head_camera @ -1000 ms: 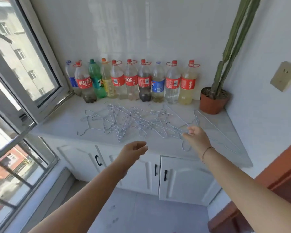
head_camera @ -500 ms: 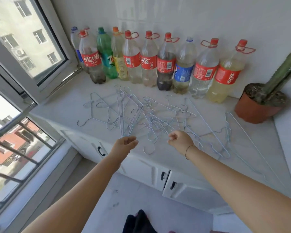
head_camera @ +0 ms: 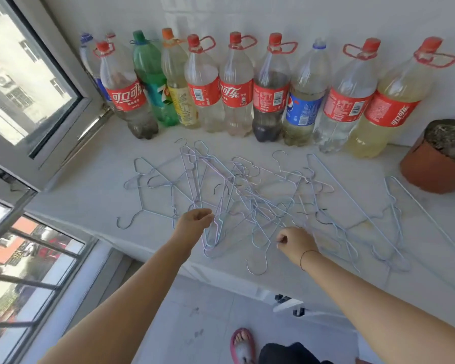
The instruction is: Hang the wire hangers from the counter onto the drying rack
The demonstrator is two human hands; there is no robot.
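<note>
Below your hands, on the floor: one foot in a pink slipper [head_camera: 241, 344]; at the near edge of the counter [head_camera: 90, 195]: your right hand [head_camera: 296, 244], fingers curled tight, pinching a strand of the wire hangers [head_camera: 234, 195]; your left hand [head_camera: 195, 222], fingers half bent over the heap's near side, grip not discernible; beyond both hands: the hangers, tangled flat on the counter; further back: a row of plastic bottles [head_camera: 237, 88] against the wall; far right of your right hand: a clay pot [head_camera: 431, 169]; left of your left hand: an open window [head_camera: 37, 82].
</note>
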